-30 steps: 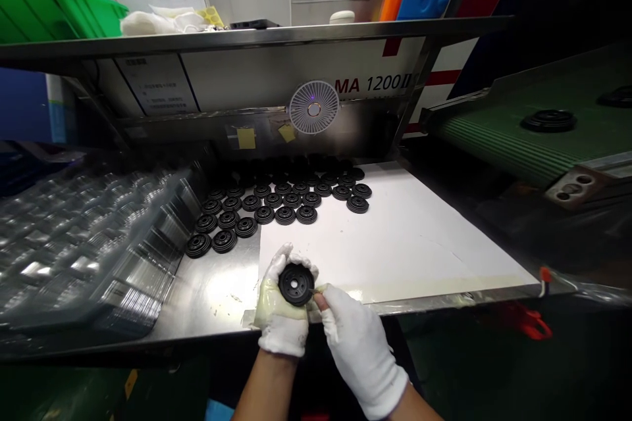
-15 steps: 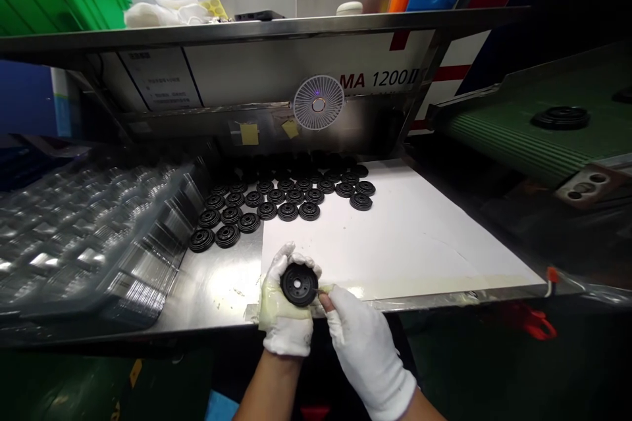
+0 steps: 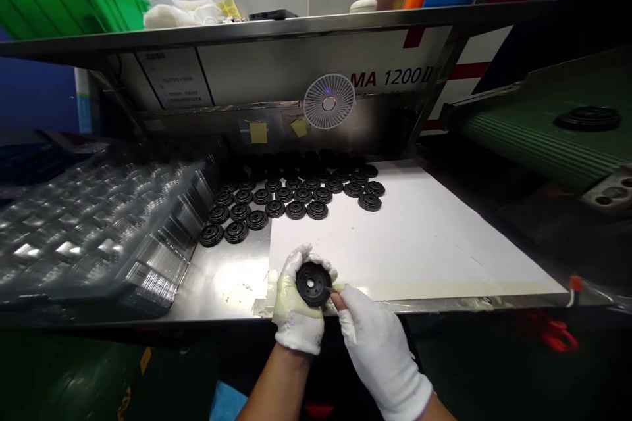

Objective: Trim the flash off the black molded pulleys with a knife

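Observation:
A black grooved plastic wheel (image 3: 313,284) with a small centre hole rests in my left hand (image 3: 299,306), its gloved fingers curled round the rim. My right hand (image 3: 380,342), in a white glove with a bare fingertip showing, is closed in a pinch at the wheel's right edge. A thin pointed tool (image 3: 330,289) sticks out of that pinch and meets the wheel's face; most of it is hidden by the fingers. Beyond my hands, several matching black wheels (image 3: 295,210) lie in rows on the white sheet (image 3: 405,243) and the metal bench top (image 3: 222,276).
Stacked clear plastic trays (image 3: 99,230) stand at the left. A conveyor belt (image 3: 533,125) at the right carries another black part (image 3: 587,118). Overhead runs a metal shelf (image 3: 296,25) with a green bin (image 3: 74,6); a small fan (image 3: 329,102) hangs beneath it.
The whole scene has shifted slightly rightward in view as the head turned. Both hands keep their hold on the wheel and tool, with the tool's tip now slightly farther over the wheel's face.

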Demonstrator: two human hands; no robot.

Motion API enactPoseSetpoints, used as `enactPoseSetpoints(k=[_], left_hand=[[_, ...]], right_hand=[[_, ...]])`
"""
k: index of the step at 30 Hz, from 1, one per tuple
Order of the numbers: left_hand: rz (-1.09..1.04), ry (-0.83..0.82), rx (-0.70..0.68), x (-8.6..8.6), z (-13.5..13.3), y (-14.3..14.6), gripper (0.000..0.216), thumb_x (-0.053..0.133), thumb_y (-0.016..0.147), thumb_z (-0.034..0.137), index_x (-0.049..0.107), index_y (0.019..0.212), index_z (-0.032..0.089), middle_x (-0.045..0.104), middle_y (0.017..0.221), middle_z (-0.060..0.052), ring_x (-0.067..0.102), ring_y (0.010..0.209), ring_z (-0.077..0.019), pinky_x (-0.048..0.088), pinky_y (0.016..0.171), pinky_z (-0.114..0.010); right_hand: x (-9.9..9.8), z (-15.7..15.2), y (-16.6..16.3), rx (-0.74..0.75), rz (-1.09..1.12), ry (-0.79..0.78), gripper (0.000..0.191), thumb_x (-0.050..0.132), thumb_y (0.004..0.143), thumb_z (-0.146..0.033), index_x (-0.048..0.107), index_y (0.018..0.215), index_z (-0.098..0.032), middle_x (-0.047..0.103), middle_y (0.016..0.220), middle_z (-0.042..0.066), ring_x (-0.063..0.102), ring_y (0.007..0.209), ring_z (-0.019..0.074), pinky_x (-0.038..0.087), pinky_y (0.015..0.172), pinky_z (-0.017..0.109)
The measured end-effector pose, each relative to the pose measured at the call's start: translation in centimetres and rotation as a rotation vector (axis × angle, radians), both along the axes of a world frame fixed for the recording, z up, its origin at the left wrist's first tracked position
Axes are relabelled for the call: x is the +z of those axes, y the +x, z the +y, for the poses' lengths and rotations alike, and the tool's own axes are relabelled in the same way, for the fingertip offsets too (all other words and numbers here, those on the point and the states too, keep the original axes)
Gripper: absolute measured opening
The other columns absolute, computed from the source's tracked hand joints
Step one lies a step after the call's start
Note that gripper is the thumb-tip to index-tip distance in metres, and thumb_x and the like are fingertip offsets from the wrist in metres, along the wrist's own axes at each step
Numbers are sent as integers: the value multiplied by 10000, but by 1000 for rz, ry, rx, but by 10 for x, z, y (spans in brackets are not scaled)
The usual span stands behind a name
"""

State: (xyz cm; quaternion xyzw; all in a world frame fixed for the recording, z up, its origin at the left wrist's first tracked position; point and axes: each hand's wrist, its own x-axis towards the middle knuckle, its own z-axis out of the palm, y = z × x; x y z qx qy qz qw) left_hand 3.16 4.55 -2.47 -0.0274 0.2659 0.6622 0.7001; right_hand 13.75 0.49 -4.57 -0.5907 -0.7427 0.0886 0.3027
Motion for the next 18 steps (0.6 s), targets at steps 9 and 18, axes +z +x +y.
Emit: enactPoseSetpoints(k=[9,18], left_hand=[[15,72,64,-12,-1,0,95,605,717,233,582,792,181,552,642,8,565,611,-141,462,589,-288],[21,65,77,-10,-1,-2,92,598,723,232,581,790,171,552,640,7,562,608,-139,462,588,-289]], right_hand=[[-3,1,-5,47,45,-52,220,359,889,-272,556,803,-229,611,651,-8,554,545,150,346,491,261],[1,-3,-7,47,-15,-119,226,373,882,-283,516,715,-230,577,608,-17,528,535,146,304,491,260]])
